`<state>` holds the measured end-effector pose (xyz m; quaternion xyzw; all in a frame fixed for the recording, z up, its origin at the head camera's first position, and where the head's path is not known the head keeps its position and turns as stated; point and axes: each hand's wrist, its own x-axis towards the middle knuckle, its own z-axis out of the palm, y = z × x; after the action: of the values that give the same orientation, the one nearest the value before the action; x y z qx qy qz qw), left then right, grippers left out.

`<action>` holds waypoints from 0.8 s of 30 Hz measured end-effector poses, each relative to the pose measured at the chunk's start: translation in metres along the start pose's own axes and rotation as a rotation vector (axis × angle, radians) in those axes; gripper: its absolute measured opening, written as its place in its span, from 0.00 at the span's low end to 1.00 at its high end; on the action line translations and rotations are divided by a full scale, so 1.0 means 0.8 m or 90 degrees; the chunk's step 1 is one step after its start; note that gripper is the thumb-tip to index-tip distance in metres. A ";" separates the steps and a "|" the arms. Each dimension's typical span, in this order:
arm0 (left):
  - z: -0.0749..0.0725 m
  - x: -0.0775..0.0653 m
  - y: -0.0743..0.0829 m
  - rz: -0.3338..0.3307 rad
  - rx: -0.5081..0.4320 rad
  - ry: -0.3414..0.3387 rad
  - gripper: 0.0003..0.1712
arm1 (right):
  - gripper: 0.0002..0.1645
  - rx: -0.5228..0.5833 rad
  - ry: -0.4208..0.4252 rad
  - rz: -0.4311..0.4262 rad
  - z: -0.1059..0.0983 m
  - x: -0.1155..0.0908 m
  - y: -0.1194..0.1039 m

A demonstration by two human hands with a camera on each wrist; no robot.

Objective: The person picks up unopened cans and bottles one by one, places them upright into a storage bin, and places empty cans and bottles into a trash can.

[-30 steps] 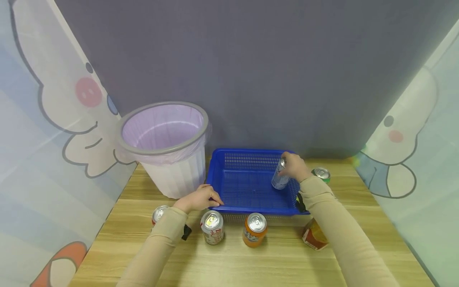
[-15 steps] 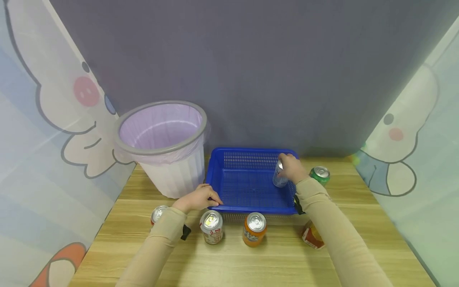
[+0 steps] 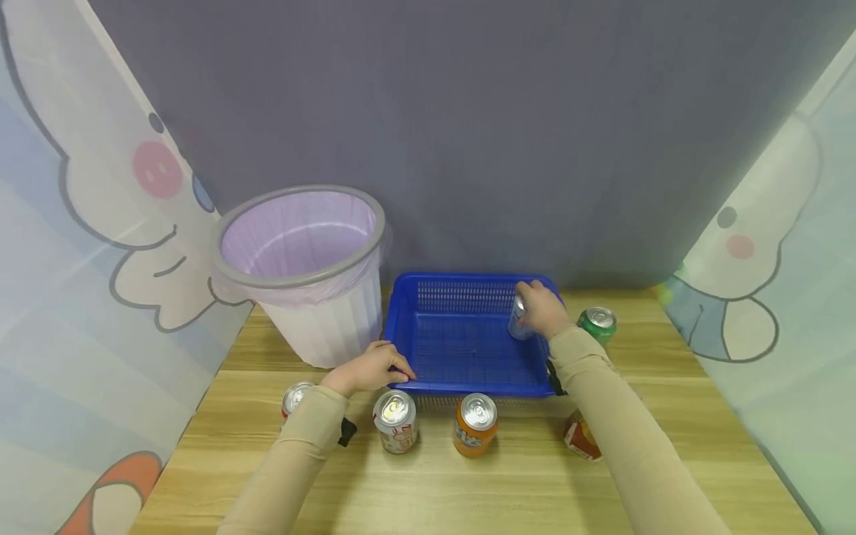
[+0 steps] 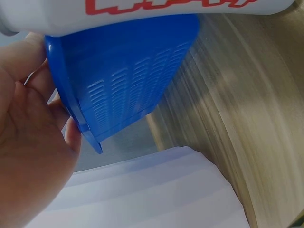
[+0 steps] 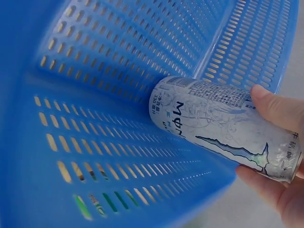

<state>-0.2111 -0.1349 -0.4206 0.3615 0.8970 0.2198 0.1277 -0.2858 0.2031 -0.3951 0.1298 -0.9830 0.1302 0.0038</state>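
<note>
Holding the silver can (image 5: 223, 130) upright in our right hand (image 3: 545, 310), base near the blue basket (image 3: 461, 375) floor, centre-right of frame; left hand (image 3: 371, 369) grips basket corner.

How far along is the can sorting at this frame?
Done: nothing rests in the blue basket by itself yet. In hand: the right hand holds a silver can inside the basket's right corner, while the left hand grips its near-left rim. Left: five cans stand on the table, outside the basket.
</note>
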 end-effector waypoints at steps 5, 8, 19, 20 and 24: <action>-0.001 -0.001 0.000 0.000 0.015 0.002 0.09 | 0.33 -0.008 -0.028 -0.002 -0.002 0.005 -0.006; -0.001 -0.001 0.000 0.003 0.023 0.001 0.09 | 0.34 -0.038 -0.038 -0.004 -0.005 0.006 -0.009; -0.001 0.001 0.000 0.003 0.018 -0.003 0.09 | 0.35 -0.096 -0.027 0.005 -0.012 0.008 -0.013; -0.001 0.001 -0.001 0.002 0.017 -0.003 0.09 | 0.35 -0.095 -0.029 0.007 -0.012 0.009 -0.012; 0.000 0.000 -0.003 0.004 0.014 -0.005 0.09 | 0.34 -0.105 -0.021 0.002 -0.010 0.011 -0.011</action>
<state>-0.2125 -0.1360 -0.4216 0.3664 0.8979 0.2088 0.1262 -0.2919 0.1946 -0.3850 0.1294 -0.9905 0.0467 -0.0022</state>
